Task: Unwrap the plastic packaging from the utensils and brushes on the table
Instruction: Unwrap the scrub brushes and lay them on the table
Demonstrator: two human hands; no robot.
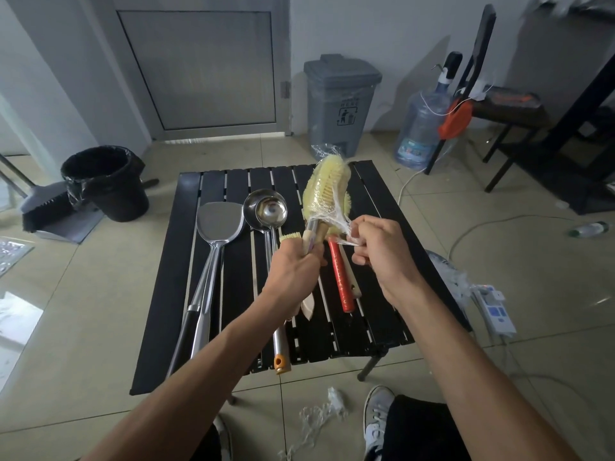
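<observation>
Above the middle of the black slatted table [374, 194], the left hand [294, 266] gripped the handles of a bundle of yellow-bristled brushes [327, 186], its fingers curled tightly round them so that the bristle heads stood up and tilted away over the table's far half. The plastic wrap [341, 216] clung to the bristles and the upper handles, and one strand of it was stretched out to the right, where the right hand [379, 252] pinched it between thumb and fingertips (the film looked thin and whitish where it was pulled taut). On the table's left half lay a steel spatula [219, 221], and just right of it a steel ladle [266, 209], both bare, with their handles running toward the table's near edge. Under the right hand, on the table's right half, lay a red-handled utensil [341, 277] whose head was hidden. On the floor off the table's near edge lay a crumpled scrap of clear plastic [324, 412]. A grey pedal bin [342, 101] stood beyond the table's far edge.
</observation>
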